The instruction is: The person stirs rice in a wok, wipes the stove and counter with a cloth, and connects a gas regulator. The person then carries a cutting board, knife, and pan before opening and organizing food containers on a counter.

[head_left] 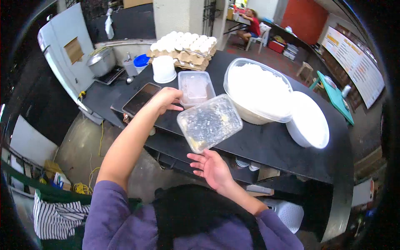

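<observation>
My left hand [168, 99] reaches over the black table, its fingers apart at the left side of a clear plastic container [195, 85]. Just in front of that container is a second clear plastic tub or lid [210, 122], smeared with white powder and yellowish bits. Its near corner juts over the table edge. My right hand [212, 166] is palm up at this corner, fingers spread, with the thumb side close to or touching it. Beside my left forearm lies a dark-screened tablet or phone [141, 99]. Whatever is inside the far container is hard to make out.
Egg trays [181, 48] stacked with white eggs stand at the back, behind a white tub [163, 69]. To the right are a large clear bin [258, 91] of white powder and a white basin [308, 121]. A person [252, 25] sits in the background.
</observation>
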A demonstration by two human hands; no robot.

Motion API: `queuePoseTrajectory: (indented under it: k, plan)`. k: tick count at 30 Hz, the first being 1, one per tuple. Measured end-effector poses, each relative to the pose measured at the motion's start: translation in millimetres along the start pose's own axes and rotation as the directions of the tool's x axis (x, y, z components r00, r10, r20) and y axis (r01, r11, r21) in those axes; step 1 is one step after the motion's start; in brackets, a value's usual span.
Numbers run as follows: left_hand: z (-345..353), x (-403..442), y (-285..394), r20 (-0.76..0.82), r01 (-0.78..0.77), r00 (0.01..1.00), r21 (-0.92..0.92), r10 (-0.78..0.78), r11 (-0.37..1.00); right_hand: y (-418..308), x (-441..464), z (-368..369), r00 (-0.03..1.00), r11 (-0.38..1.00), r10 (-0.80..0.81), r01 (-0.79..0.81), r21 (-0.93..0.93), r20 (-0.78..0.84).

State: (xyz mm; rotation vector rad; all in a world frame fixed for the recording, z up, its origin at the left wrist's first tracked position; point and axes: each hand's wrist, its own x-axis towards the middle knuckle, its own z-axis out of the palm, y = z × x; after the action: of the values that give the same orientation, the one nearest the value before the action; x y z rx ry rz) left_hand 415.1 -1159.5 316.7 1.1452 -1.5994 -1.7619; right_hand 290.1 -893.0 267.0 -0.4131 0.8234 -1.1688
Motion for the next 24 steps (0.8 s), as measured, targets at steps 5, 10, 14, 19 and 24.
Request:
queuePoseTrajectory:
  k: [5,10,14,19,24]
  plan:
    - [15.2,-39.2,-0.9,-0.067,-0.046,0.997,-0.111,0.038,0.993,-8.6,-13.2,-17.6,0.994,0.988,0.008,-0.025,0.155,0.113]
    - [18.4,-61.0,-11.7,-0.042,-0.053,0.998,-0.262,0.044,0.963,-9.9,-21.5,-25.4,0.987,0.984,-0.01,-0.018,0.178,0.158]
    - [16.2,-76.8,-14.2,-0.121,-0.103,0.99,-0.328,0.067,0.939,-17.3,-29.9,-29.0,0.981,0.987,-0.028,-0.004,0.159,0.192]
    - [-4.0,-104.7,-21.1,-0.192,-0.149,0.978,-0.35,0.084,0.925,-20.3,-38.2,-36.5,0.995,0.999,-0.045,0.042,0.033,0.09]
    - [-16.8,-140.0,-17.4,-0.239,-0.204,0.963,-0.331,0.127,0.921,-34.1,-42.5,-36.4,0.986,0.997,0.058,-0.049,-0.063,0.157]
